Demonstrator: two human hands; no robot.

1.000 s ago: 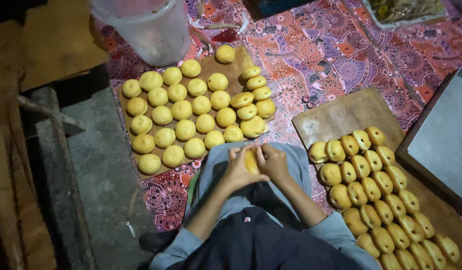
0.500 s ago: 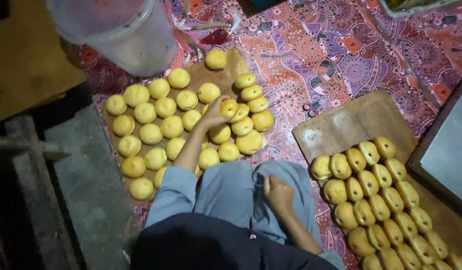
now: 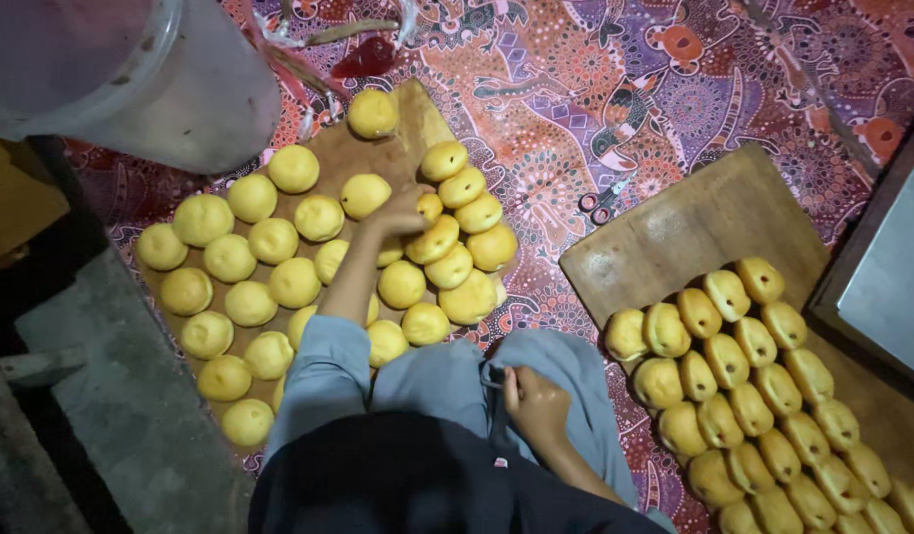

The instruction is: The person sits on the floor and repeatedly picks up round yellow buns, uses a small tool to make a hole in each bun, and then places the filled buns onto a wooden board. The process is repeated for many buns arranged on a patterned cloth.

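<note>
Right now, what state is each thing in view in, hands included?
left hand: stretched out over the left board, fingers on a bun.
right hand: curled on the lap, not on a bun.
round buns: laid flat on the left board.
oval buns: packed in rows on the right board.
scissors: closed, lying on the patterned cloth.
plastic tub: upright.

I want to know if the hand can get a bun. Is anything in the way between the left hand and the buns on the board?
Nothing visible is. The left hand already rests on the buns stacked on the left board. The right hand sits on the lap, away from them.
</note>
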